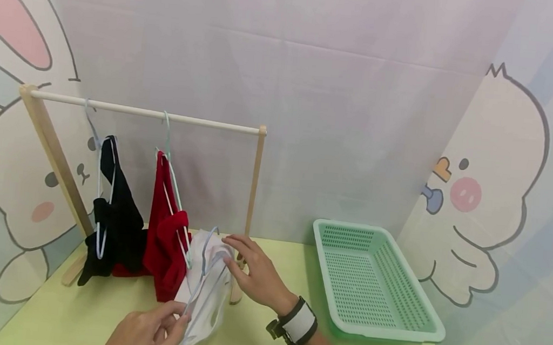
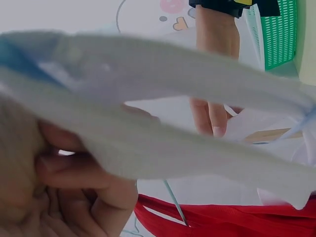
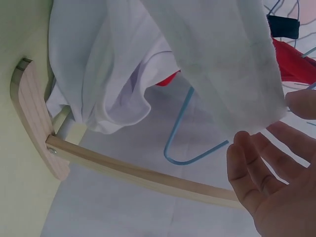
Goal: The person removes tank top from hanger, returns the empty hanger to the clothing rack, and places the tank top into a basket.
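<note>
A white garment is draped on a light-blue hanger, whose hook points up. At the garment's lower left, my left hand pinches its edge with thumb and forefinger near the hanger's arm. In the left wrist view two bands of white cloth cross in front of that hand. My right hand is at the garment's upper right. Its fingers are loosely extended, with thumb and fingertips touching the cloth edge in the right wrist view. The hanger's blue hook shows beside the cloth there.
A rack with a white rail and wooden legs stands at the left. From it hang a black garment and a red garment on hangers, the red one beside the white cloth. A green plastic basket sits at the right on the yellow table.
</note>
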`<state>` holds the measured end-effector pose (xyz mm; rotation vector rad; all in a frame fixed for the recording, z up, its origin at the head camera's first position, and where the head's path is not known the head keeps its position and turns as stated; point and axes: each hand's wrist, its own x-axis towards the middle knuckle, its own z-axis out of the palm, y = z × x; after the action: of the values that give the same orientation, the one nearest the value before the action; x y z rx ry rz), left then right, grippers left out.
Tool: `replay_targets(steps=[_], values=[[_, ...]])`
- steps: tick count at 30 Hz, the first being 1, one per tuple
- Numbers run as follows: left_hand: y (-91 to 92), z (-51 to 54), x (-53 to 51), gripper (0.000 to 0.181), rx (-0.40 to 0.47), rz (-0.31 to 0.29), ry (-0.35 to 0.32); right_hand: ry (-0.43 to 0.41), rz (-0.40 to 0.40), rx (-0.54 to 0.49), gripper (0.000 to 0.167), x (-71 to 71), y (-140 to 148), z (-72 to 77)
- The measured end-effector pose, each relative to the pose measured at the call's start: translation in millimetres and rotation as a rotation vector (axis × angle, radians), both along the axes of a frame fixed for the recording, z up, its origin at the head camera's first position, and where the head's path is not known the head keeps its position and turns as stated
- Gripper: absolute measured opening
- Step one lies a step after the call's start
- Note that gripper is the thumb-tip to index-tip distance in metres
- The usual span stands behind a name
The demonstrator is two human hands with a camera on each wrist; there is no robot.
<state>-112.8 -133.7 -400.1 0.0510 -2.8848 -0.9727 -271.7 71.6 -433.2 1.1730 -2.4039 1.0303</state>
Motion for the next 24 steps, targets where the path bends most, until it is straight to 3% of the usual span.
replay_targets(steps=[5, 11, 24], values=[[-0.5, -0.7, 2.7, 0.027, -0.013, 0.018, -0.046, -0.021, 0.014, 0.005, 0.039, -2.7, -0.9, -4.4], [-1.6, -5.8, 3.8, 0.023, -0.028, 0.006, -0.04, -0.05, 0.033, 0.001, 0.035, -3.6, -0.9, -5.6], [3.3, -17.6, 12.5, 0.011, -0.04, 0.021, 0.087, -0.136, 0.114, -0.01, 0.03, -3.9, -0.9, -7.3]])
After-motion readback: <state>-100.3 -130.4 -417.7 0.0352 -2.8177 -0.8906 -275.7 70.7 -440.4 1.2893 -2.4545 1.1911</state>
